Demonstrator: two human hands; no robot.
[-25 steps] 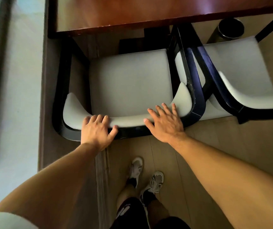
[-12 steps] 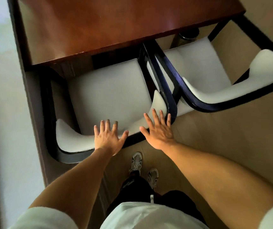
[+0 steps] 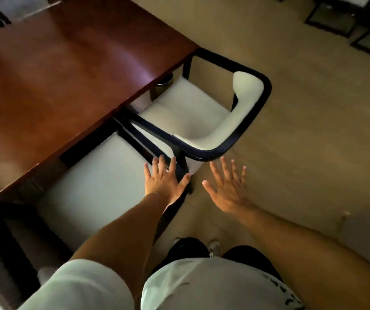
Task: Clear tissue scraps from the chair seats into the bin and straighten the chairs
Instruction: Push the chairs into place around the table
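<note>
Nearest are the person's white shirt [image 3: 213,285] and dark shorts [image 3: 188,247]. Both arms reach forward. The left hand [image 3: 165,180] has its fingers spread flat over the back corner of the near chair [image 3: 99,182], whose pale seat is tucked under the table [image 3: 67,70]; whether it touches the frame is unclear. The right hand [image 3: 227,186] is spread wide above the floor [image 3: 313,142], holding nothing. Beyond, the second chair [image 3: 204,117] sits angled at the table's corner. A dark bin [image 3: 162,85] stands under the table edge beside it.
</note>
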